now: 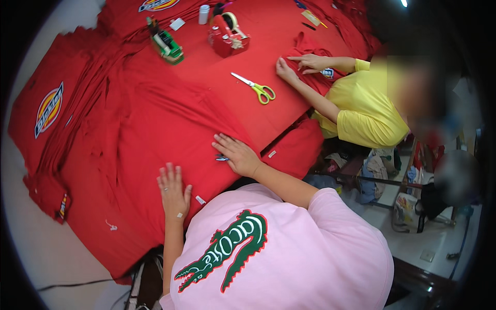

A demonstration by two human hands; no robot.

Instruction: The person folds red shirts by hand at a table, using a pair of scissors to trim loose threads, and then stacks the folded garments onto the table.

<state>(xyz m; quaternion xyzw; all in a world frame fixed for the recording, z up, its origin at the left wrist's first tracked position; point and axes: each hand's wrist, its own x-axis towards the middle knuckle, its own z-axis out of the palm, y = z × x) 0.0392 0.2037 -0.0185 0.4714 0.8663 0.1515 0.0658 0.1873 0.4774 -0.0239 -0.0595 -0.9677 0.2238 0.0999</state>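
A red knit garment (155, 119) lies spread over the table in front of me. My left hand (174, 188) is open and flat on it near its front edge, fingers spread, a ring on one finger. To its right, my right hand (236, 154) also lies palm down on the red cloth, fingers stretched out. Small blue thread snips (221, 157) show at the thumb side of that hand, partly under it; whether the thumb grips them is hidden. Between my hands, a white label (200, 200) sits at the cloth's edge.
Scissors with yellow-green handles (263, 94), a red tape dispenser (227, 39), a green holder (168, 46) and a white bottle (204, 14) stand or lie farther back. At right, a co-worker in a yellow shirt (356, 111) handles red cloth. More red garments (49, 111) are heaped left.
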